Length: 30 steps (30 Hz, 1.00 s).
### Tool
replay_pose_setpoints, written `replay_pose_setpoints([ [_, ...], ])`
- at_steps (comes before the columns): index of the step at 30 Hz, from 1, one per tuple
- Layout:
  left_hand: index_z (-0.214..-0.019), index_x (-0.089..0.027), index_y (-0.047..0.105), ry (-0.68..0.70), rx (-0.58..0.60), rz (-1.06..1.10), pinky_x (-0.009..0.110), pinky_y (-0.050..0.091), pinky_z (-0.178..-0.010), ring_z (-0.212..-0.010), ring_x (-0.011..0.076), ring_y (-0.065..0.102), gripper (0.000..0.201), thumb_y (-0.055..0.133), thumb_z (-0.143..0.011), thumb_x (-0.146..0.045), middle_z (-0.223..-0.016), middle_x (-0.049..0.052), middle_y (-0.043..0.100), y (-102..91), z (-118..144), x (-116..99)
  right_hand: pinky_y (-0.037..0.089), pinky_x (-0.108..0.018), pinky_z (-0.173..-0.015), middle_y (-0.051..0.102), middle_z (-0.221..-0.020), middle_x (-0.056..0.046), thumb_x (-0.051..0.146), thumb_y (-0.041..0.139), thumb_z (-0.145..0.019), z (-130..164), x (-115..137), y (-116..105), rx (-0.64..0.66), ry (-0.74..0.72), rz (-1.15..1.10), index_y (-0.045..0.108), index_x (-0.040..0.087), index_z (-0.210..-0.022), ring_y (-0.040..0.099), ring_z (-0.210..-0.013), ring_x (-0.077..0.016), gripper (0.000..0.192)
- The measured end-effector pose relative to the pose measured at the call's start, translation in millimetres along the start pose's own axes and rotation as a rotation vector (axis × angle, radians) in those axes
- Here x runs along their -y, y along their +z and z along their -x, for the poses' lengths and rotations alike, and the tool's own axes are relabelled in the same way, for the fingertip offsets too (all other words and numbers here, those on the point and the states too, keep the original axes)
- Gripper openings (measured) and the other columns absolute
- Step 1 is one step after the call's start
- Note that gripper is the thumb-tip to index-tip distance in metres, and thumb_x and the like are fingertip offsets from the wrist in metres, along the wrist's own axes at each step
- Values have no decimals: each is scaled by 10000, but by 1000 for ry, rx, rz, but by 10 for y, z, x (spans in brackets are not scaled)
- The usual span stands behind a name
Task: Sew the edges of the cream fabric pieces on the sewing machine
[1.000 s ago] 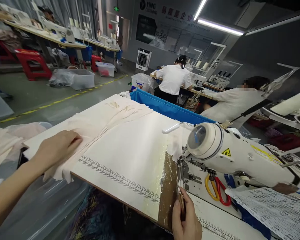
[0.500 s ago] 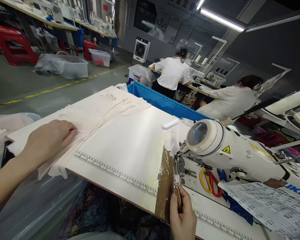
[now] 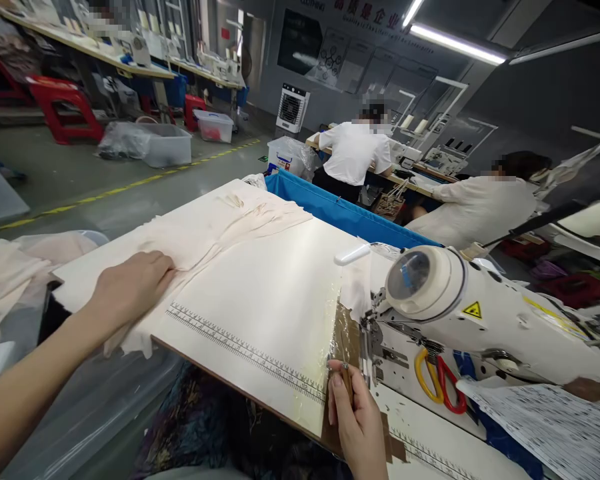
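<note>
My left hand (image 3: 130, 287) lies flat on pale cream fabric (image 3: 215, 223) spread over the left part of the white work table (image 3: 275, 300). My right hand (image 3: 355, 417) grips a small brown-handled tool (image 3: 347, 380) at the table's front edge, just left of the needle area of the white sewing machine (image 3: 460, 307). The tool's tip rests near the brown taped patch (image 3: 347, 333) and the printed ruler strip (image 3: 245, 350).
Yellow and red scissors (image 3: 437, 383) lie under the machine arm, and a printed sheet (image 3: 545, 427) sits at the right. A blue bin (image 3: 340, 213) stands behind the table. Two people in white work at benches beyond. More cream fabric (image 3: 10, 273) is piled at the left.
My right hand has shifted left and up along the front edge, with the tool now over the taped patch. My left hand stays pressed on the fabric.
</note>
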<state>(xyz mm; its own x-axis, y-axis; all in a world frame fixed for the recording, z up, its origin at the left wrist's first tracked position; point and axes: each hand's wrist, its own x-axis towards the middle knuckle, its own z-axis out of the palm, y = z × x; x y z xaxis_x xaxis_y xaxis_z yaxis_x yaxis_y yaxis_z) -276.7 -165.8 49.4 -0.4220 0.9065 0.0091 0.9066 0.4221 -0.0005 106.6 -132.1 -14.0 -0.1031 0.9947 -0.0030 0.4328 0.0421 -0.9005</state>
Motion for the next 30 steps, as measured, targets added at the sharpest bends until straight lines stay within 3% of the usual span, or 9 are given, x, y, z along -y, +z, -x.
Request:
replay_pose_setpoints([
  [6,-998,-173,644,33,-56,81,348,463,-784,-1127,273,582,424,245,-987,-318,-1155,85,687,-69,-13,62,414,-247,-441,551,-578,24,670,589,-875,7,-9,4,-21,82,-116,704,204,-1096,506,-475,-159,528],
  [9,-1033,-160,623,62,-107,57,359,478,-830,-1057,273,628,415,235,-1001,-305,-1092,104,701,-92,-15,-101,463,-249,-464,625,-648,13,649,637,-863,-65,79,-18,75,117,-295,672,205,-1110,541,-475,-143,510],
  [11,-1091,-168,589,128,-15,54,343,494,-757,-898,254,679,363,254,-1006,-278,-1000,90,718,-64,9,-323,548,-289,-561,723,-826,-44,656,660,-847,-161,189,-3,199,154,-425,613,210,-1218,660,-598,-180,582],
  [15,-1044,-209,574,567,151,-8,288,487,-634,-771,223,698,242,417,-895,-102,-827,37,713,99,237,-1040,593,-416,-833,719,-1170,-115,635,691,-829,-400,463,240,393,206,-588,512,254,-1381,739,-928,-250,694],
  [19,-987,-164,584,1130,57,38,293,465,-545,-668,208,653,188,575,-807,-110,-824,57,693,233,687,-1716,593,-368,-706,741,-934,-72,606,783,-723,-529,614,552,483,190,-631,657,202,-1162,725,-734,-211,610],
  [23,-843,-188,601,1475,79,269,294,452,-550,-613,164,599,114,606,-911,-280,-741,3,665,149,864,-1839,495,-243,-569,608,-587,35,595,781,-745,-338,522,405,406,164,-590,693,175,-973,569,-514,-122,486],
  [25,-817,-197,604,1376,47,335,289,457,-568,-651,165,606,167,550,-949,-284,-755,8,666,86,708,-1734,479,-226,-590,634,-705,13,574,777,-778,-119,412,161,337,162,-545,714,189,-972,567,-584,-122,435],
  [27,-915,-170,624,1117,-46,325,291,488,-639,-745,179,627,206,432,-983,-197,-866,51,683,79,431,-1624,465,-224,-553,624,-765,3,613,720,-821,138,289,-100,261,199,-474,727,215,-988,555,-599,-135,432],
  [30,-1210,-78,591,895,-164,174,414,502,-904,-1126,296,599,341,402,-1017,-286,-1229,181,639,213,9,-1583,453,-215,-581,640,-774,-16,665,732,-780,529,103,-405,167,300,-402,754,227,-943,555,-664,-154,468],
])
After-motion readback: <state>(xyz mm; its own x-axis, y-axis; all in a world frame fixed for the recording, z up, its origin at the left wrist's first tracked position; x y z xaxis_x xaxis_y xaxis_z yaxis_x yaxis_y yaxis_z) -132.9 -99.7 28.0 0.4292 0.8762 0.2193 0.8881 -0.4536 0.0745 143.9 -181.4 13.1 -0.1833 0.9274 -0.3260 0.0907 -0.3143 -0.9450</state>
